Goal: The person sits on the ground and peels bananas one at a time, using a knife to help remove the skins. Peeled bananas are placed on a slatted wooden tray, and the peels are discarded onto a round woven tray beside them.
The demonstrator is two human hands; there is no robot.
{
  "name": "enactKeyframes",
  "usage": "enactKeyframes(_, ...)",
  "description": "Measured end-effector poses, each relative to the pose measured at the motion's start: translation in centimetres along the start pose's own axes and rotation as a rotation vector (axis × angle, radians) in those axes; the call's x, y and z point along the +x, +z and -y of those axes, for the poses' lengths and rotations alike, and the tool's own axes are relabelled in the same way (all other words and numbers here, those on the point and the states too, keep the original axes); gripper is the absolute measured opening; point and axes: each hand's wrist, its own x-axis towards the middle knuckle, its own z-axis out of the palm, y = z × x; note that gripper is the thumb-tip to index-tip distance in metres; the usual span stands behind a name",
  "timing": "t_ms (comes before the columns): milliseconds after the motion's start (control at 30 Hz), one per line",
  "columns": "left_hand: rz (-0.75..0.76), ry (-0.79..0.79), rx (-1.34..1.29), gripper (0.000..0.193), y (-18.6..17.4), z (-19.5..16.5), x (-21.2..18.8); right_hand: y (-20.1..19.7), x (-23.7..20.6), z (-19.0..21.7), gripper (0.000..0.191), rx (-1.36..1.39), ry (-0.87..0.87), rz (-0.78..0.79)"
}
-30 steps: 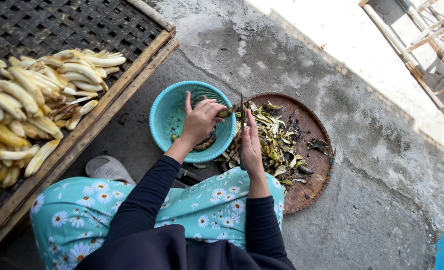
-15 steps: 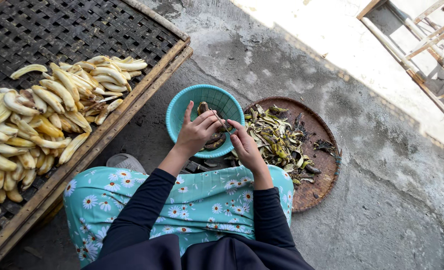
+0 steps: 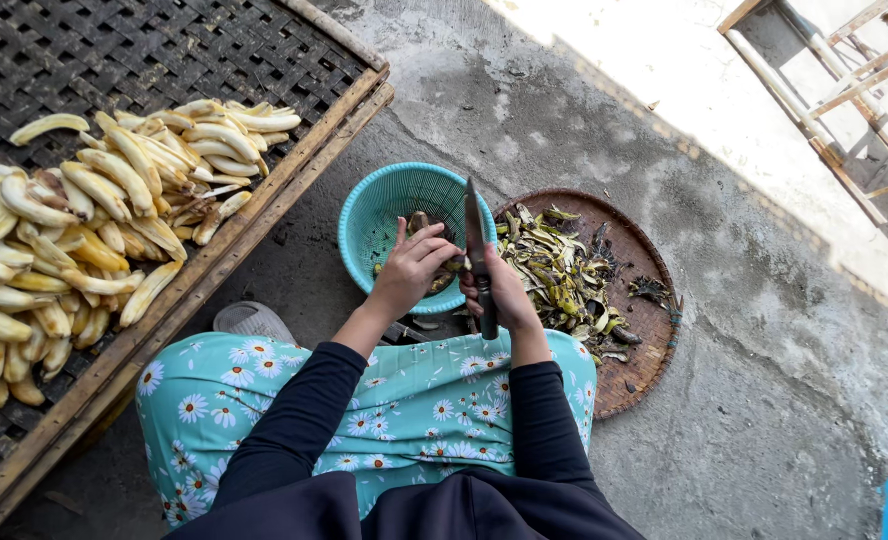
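The left hand (image 3: 412, 268) reaches over the near rim of a teal plastic basket (image 3: 384, 215), its fingers curled around a dark, unpeeled banana (image 3: 442, 262) held just above the basket's inside. The right hand (image 3: 504, 290) is closed in a fist around the handle of a knife (image 3: 478, 245), whose dark blade points up and away from the person, crossing the basket's right edge; the two hands nearly touch at the banana. Just to the right of the basket, touching it, lies a round brown woven tray (image 3: 644, 340) heaped with green-yellow banana peels (image 3: 554, 270). Both containers sit on the rough concrete floor (image 3: 744, 400). To the left, well apart from the hands, a dark woven drying rack (image 3: 144, 50) with a wooden frame carries a pile of pale yellow peeled bananas (image 3: 94, 220), spread in overlapping rows. The person wears dark long sleeves and a turquoise skirt (image 3: 414, 410) printed with white daisies, which fills the lower middle of the view. At the upper right, part of a wooden frame (image 3: 834, 90) stands in sunlight.
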Motion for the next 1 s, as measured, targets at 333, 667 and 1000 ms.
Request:
enactKeyframes(333,-0.271,-0.550,-1.800,0.037,1.2,-1.0,1.2,-0.3,-1.8,1.7,0.050,0.128,-0.055,0.061)
enactKeyframes(667,-0.337,-0.769,-1.926,0.039,-2.8,1.3,2.0,-10.3,-3.7,3.2,0.034,-0.156,-0.306,-0.963)
enactKeyframes(1000,-0.236,-0.862,-1.704,0.061,-2.0,-0.7,2.3,-11.6,-3.2,2.6,0.069,-0.192,-0.495,-1.142)
